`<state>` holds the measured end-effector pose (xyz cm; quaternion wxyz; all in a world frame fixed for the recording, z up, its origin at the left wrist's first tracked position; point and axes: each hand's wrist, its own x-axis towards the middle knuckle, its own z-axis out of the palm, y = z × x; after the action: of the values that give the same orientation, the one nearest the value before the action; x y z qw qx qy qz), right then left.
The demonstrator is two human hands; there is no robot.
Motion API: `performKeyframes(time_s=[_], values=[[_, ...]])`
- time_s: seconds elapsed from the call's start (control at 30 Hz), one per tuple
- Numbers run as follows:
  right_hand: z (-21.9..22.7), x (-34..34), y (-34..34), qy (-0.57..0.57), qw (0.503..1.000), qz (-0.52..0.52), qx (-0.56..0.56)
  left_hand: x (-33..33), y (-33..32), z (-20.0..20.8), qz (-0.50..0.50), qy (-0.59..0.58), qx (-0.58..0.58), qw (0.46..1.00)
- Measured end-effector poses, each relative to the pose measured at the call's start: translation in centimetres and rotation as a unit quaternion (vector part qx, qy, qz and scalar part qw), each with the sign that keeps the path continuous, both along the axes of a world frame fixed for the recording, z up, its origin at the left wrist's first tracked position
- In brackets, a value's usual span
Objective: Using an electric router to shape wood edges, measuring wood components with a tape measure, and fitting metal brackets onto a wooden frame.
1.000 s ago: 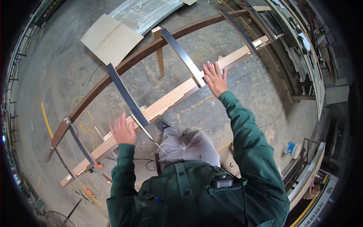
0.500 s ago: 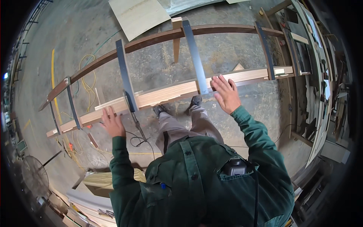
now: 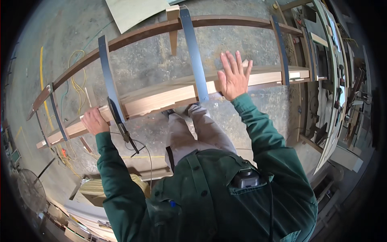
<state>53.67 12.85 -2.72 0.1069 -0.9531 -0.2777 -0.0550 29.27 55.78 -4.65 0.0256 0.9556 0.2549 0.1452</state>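
Note:
A long pale timber (image 3: 159,102) runs across in front of me, its layered edge facing up. Near its left part my left hand (image 3: 95,121) curls its fingers over the top, gripping it. My right hand (image 3: 235,80) rests with spread fingers against the timber farther right, palm down. Dark metal crossbars (image 3: 194,56) span from this timber to a curved brown rail (image 3: 145,31) on the far side. Just right of my left hand, a dark clamp-like tool (image 3: 122,126) hangs at another crossbar (image 3: 108,74).
Yellow cord (image 3: 77,82) lies on the concrete floor at left. Pale sheets (image 3: 137,14) lie beyond the brown rail. A rack with panels (image 3: 328,121) stands at right, a round fan (image 3: 31,189) at lower left. Stacked boards (image 3: 90,187) are near my left elbow.
My left hand has shifted left and closed over the timber. My right hand has moved forward with fingers spread wider. The whole view has shifted, and the timber looks more tilted.

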Motion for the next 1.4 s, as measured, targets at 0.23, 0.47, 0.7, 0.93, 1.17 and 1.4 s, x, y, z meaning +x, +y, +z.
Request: performKeyframes(time_s=[0.23,0.47,0.7,0.93,1.17,1.4], values=[[-0.8,-0.1,-0.8,0.079,0.991,0.082,0.065,-0.1,0.3,-0.8,0.011,0.008,0.029,0.999],[1.0,-0.3,-1.2,0.129,0.972,0.191,0.05,-0.2,-0.4,-0.8,0.055,-0.001,0.001,0.999],[1.1,-0.3,-1.3,0.194,0.966,0.17,0.007,0.1,-0.7,-0.4,0.057,-0.021,-0.021,0.998],[1.0,-0.4,-0.8,0.206,0.966,0.156,0.018,-0.2,-0.8,-0.8,0.053,-0.062,-0.017,0.997],[0.5,0.4,-1.2,0.267,0.959,0.087,0.038,0.4,-1.4,-0.2,0.061,-0.053,-0.023,0.996],[0.1,2.2,1.2,0.343,0.938,-0.039,-0.04,0.8,-1.3,-0.2,0.076,-0.039,-0.027,0.996]])
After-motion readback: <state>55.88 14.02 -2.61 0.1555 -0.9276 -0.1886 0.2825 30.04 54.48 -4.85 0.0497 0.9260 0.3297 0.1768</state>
